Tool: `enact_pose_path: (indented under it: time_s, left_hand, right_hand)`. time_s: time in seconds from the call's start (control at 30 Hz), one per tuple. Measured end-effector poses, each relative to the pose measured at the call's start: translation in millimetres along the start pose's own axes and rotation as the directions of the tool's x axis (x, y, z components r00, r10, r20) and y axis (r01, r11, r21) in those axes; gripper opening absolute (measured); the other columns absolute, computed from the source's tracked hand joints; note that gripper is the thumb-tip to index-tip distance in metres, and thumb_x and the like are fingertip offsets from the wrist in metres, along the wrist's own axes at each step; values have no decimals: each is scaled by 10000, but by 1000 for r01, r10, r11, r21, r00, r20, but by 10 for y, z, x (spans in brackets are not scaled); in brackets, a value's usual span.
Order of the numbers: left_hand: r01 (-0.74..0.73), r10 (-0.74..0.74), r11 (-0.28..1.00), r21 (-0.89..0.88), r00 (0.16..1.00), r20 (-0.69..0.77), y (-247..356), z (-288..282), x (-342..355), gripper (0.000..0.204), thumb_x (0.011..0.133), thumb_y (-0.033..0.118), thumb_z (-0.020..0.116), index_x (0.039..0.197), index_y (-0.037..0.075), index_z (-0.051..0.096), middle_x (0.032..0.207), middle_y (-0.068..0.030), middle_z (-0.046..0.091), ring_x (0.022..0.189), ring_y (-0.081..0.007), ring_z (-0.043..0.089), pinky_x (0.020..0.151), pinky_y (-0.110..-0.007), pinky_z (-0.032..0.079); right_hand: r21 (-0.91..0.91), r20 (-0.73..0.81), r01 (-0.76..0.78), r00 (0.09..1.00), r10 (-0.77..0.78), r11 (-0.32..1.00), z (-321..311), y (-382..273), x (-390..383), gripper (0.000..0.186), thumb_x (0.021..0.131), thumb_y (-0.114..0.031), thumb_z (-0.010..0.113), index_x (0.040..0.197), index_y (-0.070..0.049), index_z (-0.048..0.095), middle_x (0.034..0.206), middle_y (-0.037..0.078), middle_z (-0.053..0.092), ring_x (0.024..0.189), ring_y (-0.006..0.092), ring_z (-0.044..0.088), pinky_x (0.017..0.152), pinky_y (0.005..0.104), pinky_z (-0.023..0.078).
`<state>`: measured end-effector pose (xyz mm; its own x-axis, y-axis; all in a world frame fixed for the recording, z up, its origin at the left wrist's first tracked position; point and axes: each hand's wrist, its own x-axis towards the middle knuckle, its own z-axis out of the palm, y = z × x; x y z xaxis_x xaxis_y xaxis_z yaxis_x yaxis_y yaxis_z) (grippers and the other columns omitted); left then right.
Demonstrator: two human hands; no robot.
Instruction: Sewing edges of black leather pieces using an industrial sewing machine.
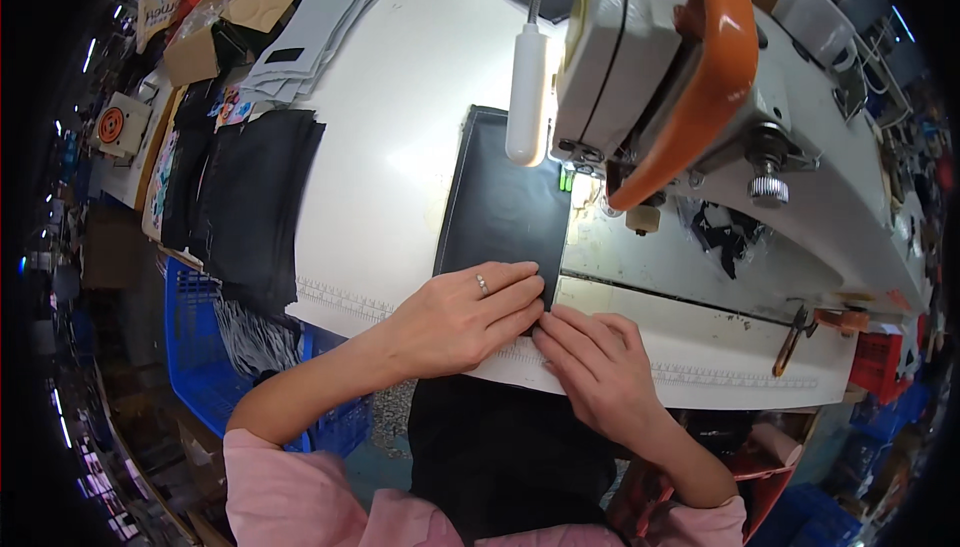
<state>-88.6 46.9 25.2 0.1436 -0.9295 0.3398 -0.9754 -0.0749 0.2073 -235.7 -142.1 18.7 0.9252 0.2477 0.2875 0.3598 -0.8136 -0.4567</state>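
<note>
A black rectangular stitched piece point(500, 187) lies lengthwise on the white table beside the needle of a sewing machine point(650, 67) with an orange part. My left hand point(465, 317) rests over the piece's near end, fingers stretched out and lying on it, a ring on one finger. Against the piece's near right corner, my right hand point(600, 372) lays its slightly bent fingertips, open, with its thumb hidden. A white lamp tube point(527, 97) hangs just above the piece.
Stacked black pieces point(250, 197) and grey sheets point(310, 37) lie at the left, near a cardboard box point(195, 52). A blue basket point(190, 337) stands below the table's left edge. Metal scissors or snips point(790, 342) lie at the right, with a red crate point(880, 357) beyond.
</note>
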Motion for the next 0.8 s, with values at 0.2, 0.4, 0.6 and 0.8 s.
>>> enact_pose_path:
  time_s: [0.2, 0.4, 0.6, 0.8]
  left_hand:
    - [2, -2, 994, 112, 1000, -1, -176, -5, 169, 248, 899, 109, 650, 1126, 13, 674, 1227, -98, 621, 1242, -241, 596, 994, -314, 525]
    - [59, -68, 992, 109, 994, 80, -336, -3, 331, 281, 895, 104, 654, 1161, 15, 656, 1245, -87, 600, 1271, -226, 570, 983, -302, 518]
    - [97, -89, 989, 114, 993, -74, -310, 75, 303, 265, 876, 76, 659, 1132, 9, 673, 1227, -93, 639, 1093, -225, 649, 871, -289, 552]
    - [128, -124, 992, 21, 984, -131, -382, 148, 246, 289, 834, 38, 670, 1119, -7, 690, 1208, -107, 688, 880, -214, 669, 746, -299, 564]
  right_hand:
    - [-22, 5, 2, 1000, -2, 1000, -22, 44, 68, 339, 877, -70, 717, 1214, -40, 686, 1282, 45, 685, 1217, 201, 608, 1024, 399, 410]
    - [-50, -39, 3, 999, -5, 999, -37, 229, 246, 310, 895, -85, 700, 1201, -36, 684, 1271, 40, 674, 1180, 202, 610, 1013, 387, 409]
    - [-148, -37, 21, 999, -27, 989, -49, 444, 450, 296, 912, -104, 681, 1201, -37, 677, 1268, 38, 659, 1104, 205, 616, 980, 370, 408]
    - [-220, -103, 8, 994, -31, 975, 58, 601, 546, 322, 914, -114, 680, 1227, -40, 662, 1269, 49, 651, 1041, 221, 623, 960, 369, 407]
